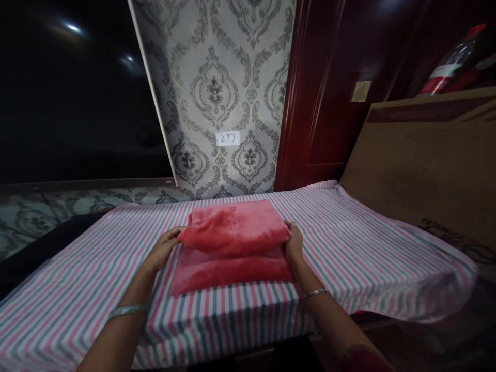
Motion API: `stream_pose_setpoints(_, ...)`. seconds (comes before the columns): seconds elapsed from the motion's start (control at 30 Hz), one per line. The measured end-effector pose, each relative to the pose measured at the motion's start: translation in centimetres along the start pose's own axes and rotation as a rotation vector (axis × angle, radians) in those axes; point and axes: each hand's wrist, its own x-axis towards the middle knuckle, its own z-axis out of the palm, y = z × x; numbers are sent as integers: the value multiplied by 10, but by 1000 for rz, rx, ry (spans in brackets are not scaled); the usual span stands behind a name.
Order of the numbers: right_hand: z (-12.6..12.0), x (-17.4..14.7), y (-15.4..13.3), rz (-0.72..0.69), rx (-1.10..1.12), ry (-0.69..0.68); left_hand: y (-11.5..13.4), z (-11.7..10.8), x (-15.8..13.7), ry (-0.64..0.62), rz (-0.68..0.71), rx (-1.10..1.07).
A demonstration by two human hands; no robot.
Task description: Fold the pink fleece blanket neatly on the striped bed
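Note:
A plush red-pink cloth point(232, 268), perhaps a cushion cover or small blanket, lies partly folded on the striped tablecloth point(112, 258). Its upper flap is raised and bulges toward me, above the flat lower part. At the flap's left corner, my left hand point(165, 248) pinches the edge between thumb and fingers. My right hand point(293, 240) grips the opposite corner, its fingers partly hidden by the fabric. Both wrists wear bangles.
A large dark television screen point(77, 98) stands at the left. A paper marked 277 point(228, 138) is on the patterned wall point(217, 62). To the right are a dark red door point(321, 77), a cardboard box point(422, 160) and a bottle point(451, 64) on top.

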Motion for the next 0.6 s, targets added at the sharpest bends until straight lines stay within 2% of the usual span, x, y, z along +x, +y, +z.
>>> stream_pose_setpoints(0.07,-13,-6,-8,53,46,-73,-2,-4,-2,39,-39,-14)
stream_pose_setpoints(0.17,-32,-16,-18,82,-4,-148,-1,-6,-10,69,-27,-27)
stream_pose_setpoints(0.3,-48,-25,-25,-75,-162,-252,9,3,-27,34,-44,65)
stream_pose_setpoints(0.37,-51,-25,-25,-125,-254,-301,14,8,-33,30,-125,90)
stream_pose_setpoints(0.47,-51,-22,-27,-102,-360,-341,21,16,-37,56,-236,121)
stream_pose_setpoints(0.53,-46,-19,-33,-64,-379,-361,27,22,-36,31,-241,93)
stream_pose_setpoints(0.6,-39,-16,-43,-39,-333,-374,33,28,-34,-5,-186,-3)
